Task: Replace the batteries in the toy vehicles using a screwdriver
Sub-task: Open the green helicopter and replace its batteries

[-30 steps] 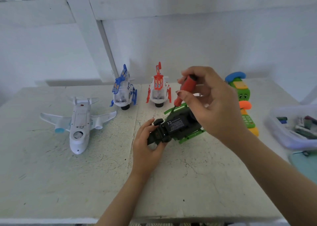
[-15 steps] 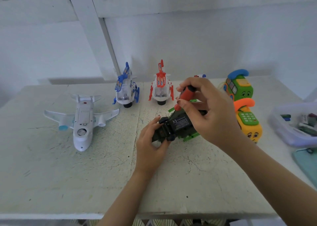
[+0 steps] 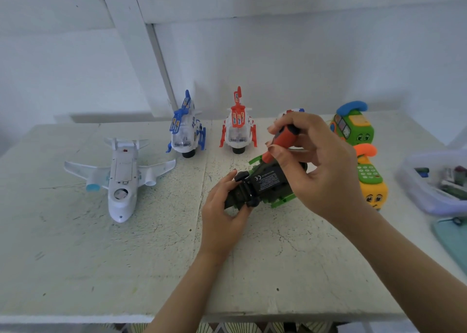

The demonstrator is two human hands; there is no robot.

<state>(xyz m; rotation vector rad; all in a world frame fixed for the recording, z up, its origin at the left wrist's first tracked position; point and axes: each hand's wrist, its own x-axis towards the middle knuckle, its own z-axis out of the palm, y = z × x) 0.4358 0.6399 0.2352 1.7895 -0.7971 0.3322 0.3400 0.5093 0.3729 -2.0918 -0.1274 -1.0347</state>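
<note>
A dark green toy vehicle point(image 3: 265, 183) lies upside down on the table, its black underside with a printed label facing up. My left hand point(image 3: 225, 211) grips its near end. My right hand point(image 3: 318, 160) pinches a red-handled screwdriver point(image 3: 280, 140) between thumb and fingers, holding it tilted with the tip down at the far end of the underside. The tip itself is hidden by my thumb. A white toy plane point(image 3: 121, 178) lies belly up at the left. A blue toy helicopter point(image 3: 185, 130) and a red toy helicopter point(image 3: 238, 128) stand upright behind.
Two toy phones, green point(image 3: 353, 128) and orange-yellow point(image 3: 371, 181), sit to the right of my hand. A clear tub point(image 3: 424, 196) with small items stands at the far right, a teal object point(image 3: 452, 241) in front of it. The white table point(image 3: 101, 257) ends at a white wall.
The view has shifted a little, so the toys sit lower in frame. My right hand has turned slightly on the screwdriver; the green toy and left hand stay in place.
</note>
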